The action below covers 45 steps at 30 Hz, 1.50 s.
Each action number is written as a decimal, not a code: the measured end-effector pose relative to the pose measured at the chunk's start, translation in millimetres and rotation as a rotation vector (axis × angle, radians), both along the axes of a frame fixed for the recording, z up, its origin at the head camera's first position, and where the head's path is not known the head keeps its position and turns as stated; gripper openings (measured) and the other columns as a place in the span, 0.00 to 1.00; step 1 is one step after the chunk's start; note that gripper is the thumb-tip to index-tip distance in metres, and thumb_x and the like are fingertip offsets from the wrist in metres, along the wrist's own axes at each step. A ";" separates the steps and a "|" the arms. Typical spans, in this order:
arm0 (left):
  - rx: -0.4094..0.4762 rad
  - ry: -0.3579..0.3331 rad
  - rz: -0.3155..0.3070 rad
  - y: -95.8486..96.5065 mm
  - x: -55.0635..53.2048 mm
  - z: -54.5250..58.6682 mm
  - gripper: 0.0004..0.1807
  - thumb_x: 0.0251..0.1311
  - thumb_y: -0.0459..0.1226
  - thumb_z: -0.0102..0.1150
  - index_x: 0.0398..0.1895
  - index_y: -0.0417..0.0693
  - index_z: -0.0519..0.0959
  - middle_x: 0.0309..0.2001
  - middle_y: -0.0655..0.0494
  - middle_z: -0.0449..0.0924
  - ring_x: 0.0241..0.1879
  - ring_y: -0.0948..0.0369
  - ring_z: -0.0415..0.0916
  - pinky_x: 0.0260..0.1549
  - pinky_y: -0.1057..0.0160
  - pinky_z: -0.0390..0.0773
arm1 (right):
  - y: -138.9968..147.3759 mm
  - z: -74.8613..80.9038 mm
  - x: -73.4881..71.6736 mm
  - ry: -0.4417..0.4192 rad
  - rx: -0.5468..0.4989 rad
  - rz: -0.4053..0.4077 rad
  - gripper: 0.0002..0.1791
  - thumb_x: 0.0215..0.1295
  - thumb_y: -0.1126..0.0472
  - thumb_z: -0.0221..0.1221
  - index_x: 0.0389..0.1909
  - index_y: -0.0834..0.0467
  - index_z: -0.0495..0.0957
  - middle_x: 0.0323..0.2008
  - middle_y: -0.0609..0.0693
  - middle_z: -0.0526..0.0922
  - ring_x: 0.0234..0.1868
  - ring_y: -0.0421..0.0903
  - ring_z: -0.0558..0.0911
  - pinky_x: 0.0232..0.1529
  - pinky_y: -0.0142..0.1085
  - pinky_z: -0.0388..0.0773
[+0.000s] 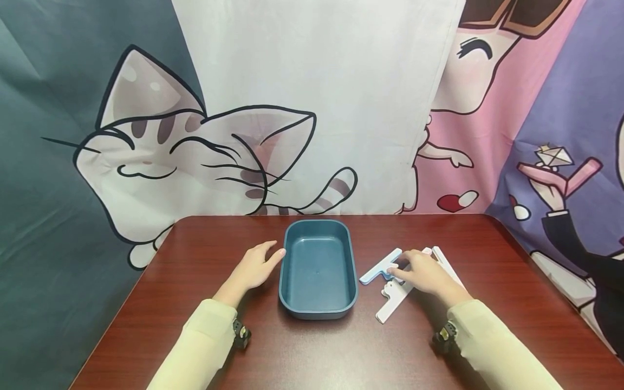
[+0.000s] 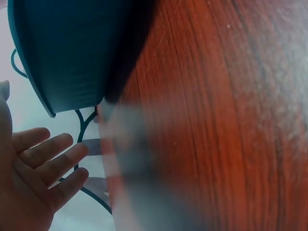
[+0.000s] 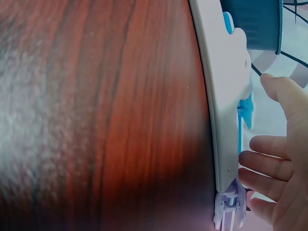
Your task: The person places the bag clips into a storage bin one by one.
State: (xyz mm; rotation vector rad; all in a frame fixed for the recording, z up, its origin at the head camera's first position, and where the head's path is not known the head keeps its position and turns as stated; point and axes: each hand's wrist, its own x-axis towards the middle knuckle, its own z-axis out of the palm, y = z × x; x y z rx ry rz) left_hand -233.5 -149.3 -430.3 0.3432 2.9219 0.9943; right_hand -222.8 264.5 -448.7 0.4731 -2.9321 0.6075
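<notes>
My left hand (image 1: 253, 266) is beside a dark blue-green rectangular tub (image 1: 317, 314), thumb at its left rim and fingers extended. In the left wrist view its fingers (image 2: 53, 159) are spread apart and hold nothing. My right hand (image 1: 424, 272) hovers over a group of long plastic bag clips to the right of the tub. Under and around it are a blue clip (image 1: 376, 271), a white clip (image 1: 390, 310) and another white clip (image 1: 447, 264) behind the wrist. The right wrist view shows a lilac clip (image 3: 230, 206) near the fingertips, with the thumb apart from the fingers.
Everything stands on a dark red wood-grain table (image 1: 317, 357). Its far edge meets a hanging cloth backdrop (image 1: 322, 65) printed with cartoon figures. Dark devices are strapped to both wrists over cream sleeves (image 1: 207, 338).
</notes>
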 end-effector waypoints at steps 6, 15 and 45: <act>0.022 0.019 -0.001 3.7 -0.8 -3.3 0.36 0.67 0.58 0.42 0.65 0.39 0.66 0.64 0.42 0.69 0.65 0.47 0.64 0.63 0.45 0.64 | -1.6 -3.4 0.0 0.005 0.007 -0.007 0.24 0.53 0.45 0.65 0.40 0.62 0.81 0.34 0.54 0.83 0.35 0.47 0.80 0.37 0.44 0.78; 0.078 0.002 0.017 10.1 3.1 -5.6 0.28 0.65 0.49 0.51 0.60 0.38 0.71 0.52 0.47 0.79 0.50 0.54 0.78 0.51 0.52 0.77 | -5.5 -5.8 -0.9 0.021 0.000 0.008 0.23 0.52 0.46 0.66 0.38 0.62 0.81 0.32 0.53 0.82 0.33 0.47 0.79 0.36 0.43 0.77; 0.569 -0.302 0.243 24.7 5.2 -4.1 0.18 0.60 0.35 0.58 0.50 0.32 0.75 0.40 0.40 0.82 0.28 0.61 0.79 0.26 0.63 0.82 | -12.4 -6.9 0.2 -0.062 0.042 -0.064 0.26 0.51 0.43 0.66 0.39 0.62 0.81 0.30 0.51 0.79 0.30 0.44 0.74 0.29 0.39 0.73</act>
